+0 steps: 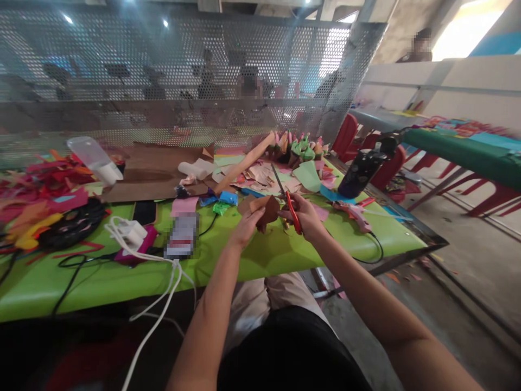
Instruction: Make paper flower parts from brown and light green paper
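Observation:
Over the front of the green table my left hand (247, 227) grips a piece of brown paper (269, 209), with a lighter tan face showing on part of it. My right hand (306, 216) is closed round the red handles of a pair of scissors (293, 212). The scissor blades point up and away from me, beside the paper's right edge. Whether the blades touch the paper I cannot tell. Behind my hands, cut scraps of pink and pale green paper (307, 175) lie in a heap.
A glue gun (353, 214) and a dark bottle (362, 171) stand to the right. Left are a phone (182, 236), white cables (175, 282), a purple power strip (136, 244) and brown paper sheets (157, 168). Paper flowers (303, 146) lie at the back, before a perforated metal screen (163, 70).

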Tool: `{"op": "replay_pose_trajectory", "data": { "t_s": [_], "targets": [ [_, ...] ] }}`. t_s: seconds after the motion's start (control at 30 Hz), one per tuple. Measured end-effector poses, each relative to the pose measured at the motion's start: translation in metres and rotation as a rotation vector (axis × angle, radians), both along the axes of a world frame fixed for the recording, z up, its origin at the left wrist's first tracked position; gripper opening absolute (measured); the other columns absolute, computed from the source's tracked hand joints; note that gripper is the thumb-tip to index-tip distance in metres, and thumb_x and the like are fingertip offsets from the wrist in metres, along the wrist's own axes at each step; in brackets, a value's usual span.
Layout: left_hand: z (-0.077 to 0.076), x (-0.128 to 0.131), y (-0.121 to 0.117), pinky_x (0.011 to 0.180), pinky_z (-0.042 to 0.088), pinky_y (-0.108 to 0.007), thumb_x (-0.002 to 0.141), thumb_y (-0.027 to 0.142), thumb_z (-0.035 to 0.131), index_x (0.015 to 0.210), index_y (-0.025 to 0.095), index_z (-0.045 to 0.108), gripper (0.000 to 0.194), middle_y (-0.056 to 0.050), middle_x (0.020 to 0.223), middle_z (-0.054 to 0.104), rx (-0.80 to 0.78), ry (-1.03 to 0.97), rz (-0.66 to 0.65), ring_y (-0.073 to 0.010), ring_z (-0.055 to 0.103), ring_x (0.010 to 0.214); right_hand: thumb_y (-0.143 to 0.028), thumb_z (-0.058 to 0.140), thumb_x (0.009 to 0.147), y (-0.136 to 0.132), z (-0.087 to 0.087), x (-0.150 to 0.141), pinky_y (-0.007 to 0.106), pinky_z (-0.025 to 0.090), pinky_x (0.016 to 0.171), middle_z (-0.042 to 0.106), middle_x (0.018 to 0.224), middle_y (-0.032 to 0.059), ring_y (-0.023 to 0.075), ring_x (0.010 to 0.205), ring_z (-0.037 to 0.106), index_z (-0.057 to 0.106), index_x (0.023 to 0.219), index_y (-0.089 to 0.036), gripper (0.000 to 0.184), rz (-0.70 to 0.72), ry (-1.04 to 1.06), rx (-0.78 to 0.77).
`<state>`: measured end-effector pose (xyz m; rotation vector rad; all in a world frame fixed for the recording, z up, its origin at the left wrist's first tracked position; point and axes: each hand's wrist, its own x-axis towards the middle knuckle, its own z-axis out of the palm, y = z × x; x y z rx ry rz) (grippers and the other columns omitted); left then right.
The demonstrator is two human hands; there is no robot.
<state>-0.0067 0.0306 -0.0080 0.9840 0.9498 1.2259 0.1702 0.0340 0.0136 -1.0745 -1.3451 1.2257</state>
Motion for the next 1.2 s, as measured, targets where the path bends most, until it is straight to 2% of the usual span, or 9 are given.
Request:
{"op": "replay_pose_trajectory", "data": {
  "t_s": [0.1,0.23,0.33,0.47,0.7,0.77,0.87,0.97,1.2],
  "targets": [
    [0.001,0.0,0.0,0.063,0.049,-0.026,0.064,0.043,0.086,0.094,0.019,0.078,0.039,-0.005,0.089,0.078,0.003,-0.042,0.013,-0.0198,0.069,0.08,-0.043,0.087,0.055,-0.001,0.001,-0.001,0.025,0.041,0.054,0.06,0.068,-0.005,0.0128,0.06,0.052,0.061,0.113,-0.021,0.068,-0.008,0.003,0.062],
    [0.002,0.001,-0.001,0.055,0.05,-0.025,0.064,0.047,0.085,0.099,0.018,0.077,0.047,-0.005,0.085,0.078,0.014,-0.037,-0.024,-0.0168,0.067,0.065,-0.039,0.088,0.055,0.0,0.001,0.0,0.027,0.046,0.063,0.061,0.071,-0.0043,0.0144,0.066,0.056,0.062,0.112,-0.021,0.065,-0.016,0.012,0.114],
    [0.002,0.001,-0.001,0.044,0.047,-0.024,0.064,0.052,0.084,0.103,0.018,0.076,0.052,-0.003,0.078,0.076,0.028,0.0,-0.059,-0.0137,0.061,0.051,-0.039,0.087,0.054,0.0,-0.001,-0.001,0.024,0.042,0.055,0.06,0.069,-0.0052,0.0118,0.06,0.053,0.062,0.109,-0.02,0.064,0.012,0.05,0.076],
    [0.003,0.0,-0.002,0.039,0.041,-0.021,0.063,0.052,0.085,0.102,0.015,0.074,0.055,-0.001,0.064,0.071,0.048,0.074,-0.004,-0.0114,0.057,0.043,-0.037,0.086,0.053,-0.002,-0.004,-0.004,0.021,0.036,0.046,0.058,0.066,-0.0062,0.0096,0.054,0.048,0.062,0.107,-0.019,0.061,0.015,0.067,0.051],
    [0.003,0.0,0.0,0.04,0.042,-0.022,0.056,0.05,0.087,0.095,0.014,0.076,0.054,-0.004,0.07,0.074,0.066,0.057,0.053,-0.0133,0.06,0.05,-0.035,0.084,0.054,-0.006,-0.007,-0.006,0.02,0.034,0.04,0.057,0.065,-0.0078,0.0067,0.044,0.045,0.062,0.109,-0.019,0.061,-0.013,0.108,0.016],
    [0.002,0.0,0.001,0.046,0.047,-0.024,0.056,0.048,0.088,0.094,0.014,0.078,0.052,-0.005,0.075,0.076,0.08,0.057,0.075,-0.0158,0.064,0.056,-0.034,0.084,0.054,-0.007,-0.007,-0.007,0.02,0.034,0.039,0.058,0.066,-0.0078,0.0061,0.043,0.044,0.062,0.11,-0.019,0.062,-0.002,0.118,0.009],
    [0.0,0.001,0.002,0.069,0.057,-0.031,0.055,0.043,0.09,0.092,0.016,0.079,0.047,-0.007,0.086,0.079,0.117,0.029,0.1,-0.0227,0.072,0.078,-0.034,0.084,0.054,-0.008,-0.006,-0.007,0.02,0.035,0.039,0.057,0.066,-0.0079,0.0059,0.043,0.044,0.062,0.11,-0.02,0.061,0.009,0.126,0.002],
    [-0.001,0.001,0.003,0.088,0.057,-0.038,0.053,0.042,0.091,0.089,0.016,0.08,0.045,-0.008,0.094,0.08,0.126,-0.007,0.096,-0.028,0.073,0.094,-0.035,0.085,0.054,-0.009,-0.006,-0.007,0.02,0.035,0.04,0.056,0.065,-0.0083,0.0064,0.043,0.045,0.063,0.109,-0.02,0.061,0.011,0.13,-0.007],
    [-0.001,-0.002,0.005,0.091,0.057,-0.04,0.054,0.037,0.09,0.088,0.015,0.078,0.042,-0.01,0.095,0.08,0.142,0.004,0.197,-0.0287,0.074,0.095,-0.043,0.085,0.059,-0.015,-0.006,-0.006,0.021,0.035,0.042,0.055,0.068,-0.0073,0.0072,0.047,0.046,0.06,0.111,-0.022,0.061,0.077,0.082,-0.033]
  ]
}}
